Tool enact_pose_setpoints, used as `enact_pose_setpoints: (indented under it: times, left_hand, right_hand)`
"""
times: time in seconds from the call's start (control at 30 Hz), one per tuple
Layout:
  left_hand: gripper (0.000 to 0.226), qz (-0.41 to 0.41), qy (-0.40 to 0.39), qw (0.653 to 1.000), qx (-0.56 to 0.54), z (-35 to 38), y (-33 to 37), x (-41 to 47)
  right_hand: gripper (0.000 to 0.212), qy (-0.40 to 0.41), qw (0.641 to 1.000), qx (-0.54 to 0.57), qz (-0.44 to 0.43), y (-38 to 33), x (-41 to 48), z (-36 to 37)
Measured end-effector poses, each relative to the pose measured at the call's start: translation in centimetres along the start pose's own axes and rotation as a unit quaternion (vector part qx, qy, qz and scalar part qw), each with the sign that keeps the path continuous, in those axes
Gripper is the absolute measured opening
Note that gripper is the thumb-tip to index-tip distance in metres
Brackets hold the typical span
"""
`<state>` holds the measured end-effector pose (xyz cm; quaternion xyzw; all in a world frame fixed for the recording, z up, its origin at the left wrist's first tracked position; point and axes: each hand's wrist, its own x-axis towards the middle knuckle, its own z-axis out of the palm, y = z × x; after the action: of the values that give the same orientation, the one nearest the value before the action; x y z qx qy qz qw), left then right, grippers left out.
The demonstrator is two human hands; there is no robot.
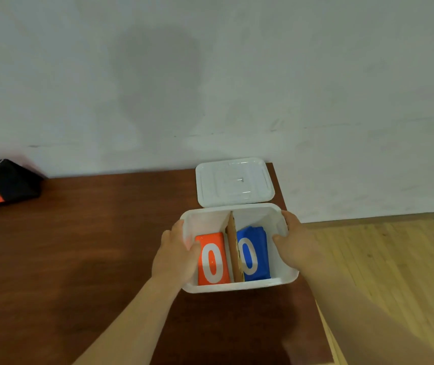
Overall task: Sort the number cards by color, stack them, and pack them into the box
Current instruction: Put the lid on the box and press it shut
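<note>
White box (239, 285) gripped at both side walls by left hand (176, 256) and right hand (296, 241), orange cards (212, 259) and blue cards (252, 254) inside, parted by cardboard divider (233, 241)

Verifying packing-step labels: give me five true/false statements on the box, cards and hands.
1. The white plastic box has its hinged lid open. True.
2. The orange number cards lie in the right compartment. False: they lie in the left one, and the blue number cards lie in the right.
3. A brown cardboard divider stands between the two stacks. True.
4. Both top cards show a 3. False: both show a 0.
5. The left hand and the right hand each grip a side wall of the box. True.
</note>
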<state>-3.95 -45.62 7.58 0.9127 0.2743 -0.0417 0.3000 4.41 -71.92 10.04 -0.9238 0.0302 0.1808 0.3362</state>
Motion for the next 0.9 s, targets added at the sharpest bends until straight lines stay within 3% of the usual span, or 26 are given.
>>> enact_pose_setpoints:
  times: [0.13,0.27,0.4,0.53,0.73,0.9]
  left_hand:
    - [0.062,0.005,-0.006,1.000,0.031,0.5,-0.6,-0.4]
    - [0.050,0.001,0.008,0.999,0.038,-0.6,-0.1,0.4]
    - [0.058,-0.008,0.029,0.999,0.033,-1.9,0.6,2.5]
    - [0.057,0.023,0.004,1.000,0.000,-2.7,1.7,5.4]
    - [0.062,0.036,-0.048,0.996,-0.071,-2.6,3.8,11.3]
    - [0.070,0.004,-0.087,0.992,-0.089,-0.8,5.6,17.9]
  right_hand:
    - [0.050,0.007,1.000,-0.002,0.002,0.4,-0.9,0.7]
    - [0.043,0.028,1.000,0.013,-0.008,0.0,-0.2,0.7]
    - [0.047,0.044,0.999,0.014,-0.017,-0.4,1.6,0.3]
    - [0.062,0.027,0.999,0.032,-0.001,-1.6,4.2,-0.5]
    - [0.051,0.020,0.998,0.059,-0.019,-3.3,10.9,-1.6]
    - [0.063,-0.009,1.000,0.021,0.008,-4.6,17.9,-1.0]
